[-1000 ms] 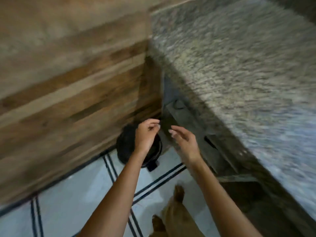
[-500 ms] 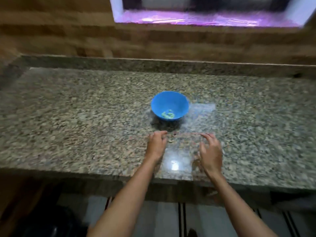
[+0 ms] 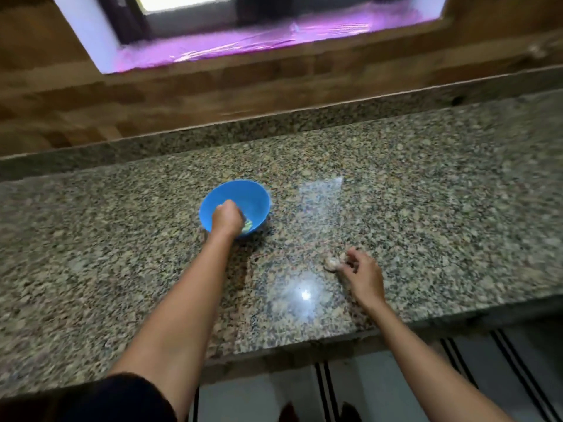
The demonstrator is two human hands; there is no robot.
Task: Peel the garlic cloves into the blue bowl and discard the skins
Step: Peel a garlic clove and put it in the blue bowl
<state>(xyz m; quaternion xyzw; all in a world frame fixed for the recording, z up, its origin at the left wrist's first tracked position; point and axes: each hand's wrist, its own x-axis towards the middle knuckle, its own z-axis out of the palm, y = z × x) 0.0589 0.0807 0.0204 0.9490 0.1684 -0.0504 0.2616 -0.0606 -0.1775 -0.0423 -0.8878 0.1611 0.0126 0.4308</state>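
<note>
Counter | left hand curled in blue bowl | right hand touching garlic

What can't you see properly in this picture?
Head view:
- Left hand covers most of the pale garlic pieces in the round blue plastic bowl; its fingertips are hidden, so what it holds is unclear.
- Small pale lump by the right hand: blurred; clove or skin, held or not, unclear.
- Window: cut by top edge.

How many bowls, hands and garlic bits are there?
Blue bowl: 1
Hands: 2, the left hand and the right hand
Garlic by the right hand's fingertips, and more in the bowl: too blurred to count
Total counted: 3
</note>
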